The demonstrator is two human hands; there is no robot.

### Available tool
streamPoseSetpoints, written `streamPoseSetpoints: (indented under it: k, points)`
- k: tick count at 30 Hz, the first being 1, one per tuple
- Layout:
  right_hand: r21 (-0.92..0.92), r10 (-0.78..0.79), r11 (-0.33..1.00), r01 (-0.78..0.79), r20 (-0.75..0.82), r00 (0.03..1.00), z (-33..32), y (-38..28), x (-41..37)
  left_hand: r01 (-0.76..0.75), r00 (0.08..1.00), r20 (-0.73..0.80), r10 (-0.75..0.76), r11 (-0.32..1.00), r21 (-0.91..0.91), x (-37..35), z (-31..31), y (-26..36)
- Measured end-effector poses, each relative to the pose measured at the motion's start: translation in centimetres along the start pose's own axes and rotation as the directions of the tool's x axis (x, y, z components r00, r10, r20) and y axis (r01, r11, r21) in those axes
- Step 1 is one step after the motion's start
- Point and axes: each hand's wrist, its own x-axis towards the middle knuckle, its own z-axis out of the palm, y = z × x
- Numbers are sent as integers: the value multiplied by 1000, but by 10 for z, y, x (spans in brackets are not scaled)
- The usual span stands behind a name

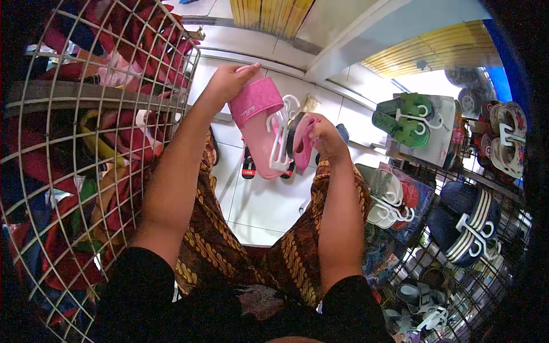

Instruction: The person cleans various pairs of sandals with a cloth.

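Observation:
A pink slide sandal (pixel 260 137) with a broad quilted strap hangs toe-up in front of me, and my left hand (pixel 229 84) grips its top end. My right hand (pixel 327 138) is closed on a second pink sandal (pixel 303 143), seen nearly edge-on with a dark edge showing. Between the two sandals is a white plastic hanger (pixel 279 146), touching the first one. How the hanger is fastened to the second sandal is partly hidden by my fingers. Behind the sandals, dark footwear with a red LOVE label (pixel 248 172) is on the white tiled floor (pixel 251 211).
A wire mesh rack (pixel 86 103) full of colourful items stands close on my left. On the right are green sandals (pixel 403 120), navy striped slides (pixel 466 223) and clear sandals (pixel 506 140) on white hangers, above a dark wire basket (pixel 469 291) with more footwear.

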Motion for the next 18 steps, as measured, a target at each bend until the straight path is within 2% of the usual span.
streamPoseSetpoints:
  k: [4, 7, 10, 13, 16, 18]
  points:
    - [-96, 93, 990, -101, -81, 992, -7, 10, 3, 1, 997, 78, -5, 999, 49, 2, 3, -7]
    - [-87, 93, 990, -108, -158, 983, -11, 12, 7, 10, 986, 167, -25, 996, 93, 0, 8, -5]
    - [16, 66, 998, -65, -162, 985, -9, 8, 4, -13, 984, 178, -17, 986, 164, -7, 13, 2]
    - [2, 8, 1000, -8, -168, 986, -7, 5, 5, -41, 978, 207, 12, 990, 138, -3, 15, -5]
    - [-18, 14, 1000, -18, -241, 970, -43, 36, 15, -64, 949, 314, 3, 981, 183, 2, 16, -12]
    - [-246, -177, 963, 106, -286, 942, -46, 48, 21, -133, 920, 389, 42, 969, 210, -1, 19, -12]
